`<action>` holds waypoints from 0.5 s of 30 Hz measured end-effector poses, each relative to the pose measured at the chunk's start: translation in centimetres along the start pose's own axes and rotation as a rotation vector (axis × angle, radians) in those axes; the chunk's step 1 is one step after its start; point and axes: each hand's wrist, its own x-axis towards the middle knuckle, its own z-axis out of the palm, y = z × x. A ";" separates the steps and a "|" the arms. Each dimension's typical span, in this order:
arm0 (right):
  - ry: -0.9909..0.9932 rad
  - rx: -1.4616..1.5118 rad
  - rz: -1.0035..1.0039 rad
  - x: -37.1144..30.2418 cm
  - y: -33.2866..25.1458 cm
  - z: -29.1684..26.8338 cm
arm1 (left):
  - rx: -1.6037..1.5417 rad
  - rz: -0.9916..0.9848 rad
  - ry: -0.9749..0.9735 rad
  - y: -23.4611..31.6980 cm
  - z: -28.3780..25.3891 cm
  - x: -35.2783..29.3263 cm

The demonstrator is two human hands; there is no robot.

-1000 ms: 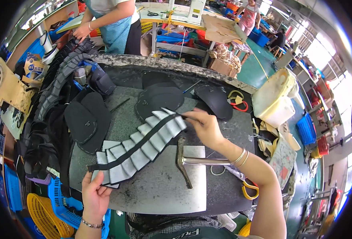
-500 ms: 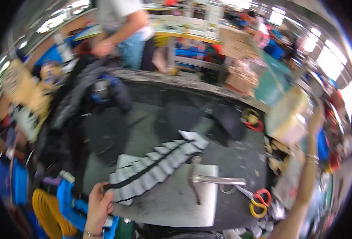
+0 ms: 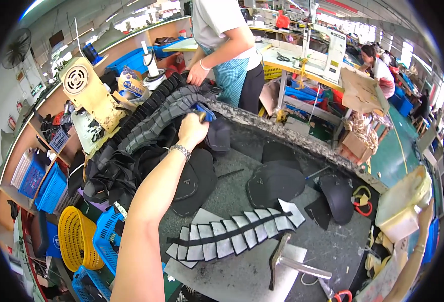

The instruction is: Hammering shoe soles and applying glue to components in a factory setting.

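My left hand [image 3: 193, 132] reaches to the far left side of the table, its fingers curled at a blue object [image 3: 204, 112] beside the dark folded pieces. What exactly lies in the fingers is hidden. At the right edge my right hand [image 3: 425, 215] grips the outer side of a whitish plastic container [image 3: 404, 204]; its fingertips are partly out of sight. Between my arms lies a strip of overlapping grey panels [image 3: 237, 234] joined by a black band. It rests partly on a pale board [image 3: 207, 279]. A metal hammer [image 3: 302, 267] lies on the board's right side.
Black cap-shaped pieces [image 3: 276, 182] lie behind the strip. Red-handled scissors [image 3: 342, 296] are at the near edge, and another pair [image 3: 363, 201] at the right. Yellow [image 3: 76, 239] and blue baskets [image 3: 109, 239] stand left. Across the table a person [image 3: 227, 45] handles dark strips.
My left hand has let go of the grey panel strip's end and moved far forward to the blue object. The view has turned left; my right hand stays at the container.
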 end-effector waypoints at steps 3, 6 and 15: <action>0.013 0.115 -0.239 -0.3 0.5 -1.0 | -0.472 0.089 0.175 3.2 -2.7 0.0; -0.137 0.287 -0.149 0.0 -1.8 -2.3 | -0.597 0.192 0.363 0.1 -7.2 4.2; -0.217 0.178 -0.033 -3.8 -6.5 -7.2 | -0.726 -0.317 0.355 -8.4 -7.1 12.9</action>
